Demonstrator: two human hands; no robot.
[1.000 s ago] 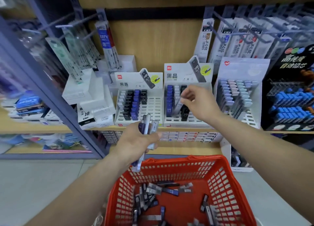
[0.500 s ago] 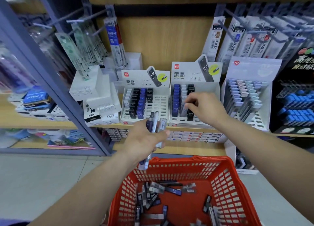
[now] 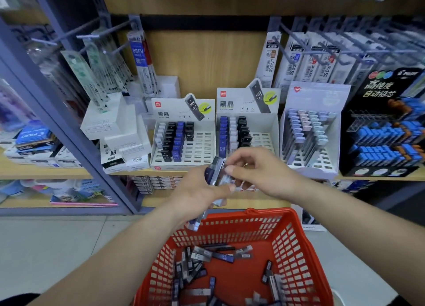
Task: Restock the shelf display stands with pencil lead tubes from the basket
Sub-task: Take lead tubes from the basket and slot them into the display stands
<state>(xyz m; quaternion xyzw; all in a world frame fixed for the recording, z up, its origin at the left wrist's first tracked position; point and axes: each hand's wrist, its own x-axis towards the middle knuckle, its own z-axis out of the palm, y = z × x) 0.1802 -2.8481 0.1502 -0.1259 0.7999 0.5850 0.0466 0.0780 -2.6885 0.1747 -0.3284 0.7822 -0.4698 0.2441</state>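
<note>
Plainly midway: the left hand (image 3: 197, 190) grips a bundle of pencil lead tubes (image 3: 215, 172), the right hand (image 3: 259, 172) seemingly pinching one tube's top; beyond the fingers both display stands (image 3: 200, 149) show bare slots; below them, loose tubes (image 3: 207, 257) litter the red basket (image 3: 296, 248).

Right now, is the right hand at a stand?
No, the right hand is at the tubes the left hand holds.

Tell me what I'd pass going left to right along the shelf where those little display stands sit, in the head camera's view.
Blue boxes → white boxes → left HB 0.7 stand → right HB 0.7 stand → stand of pastel-capped tubes → black display of blue tubes.
</note>
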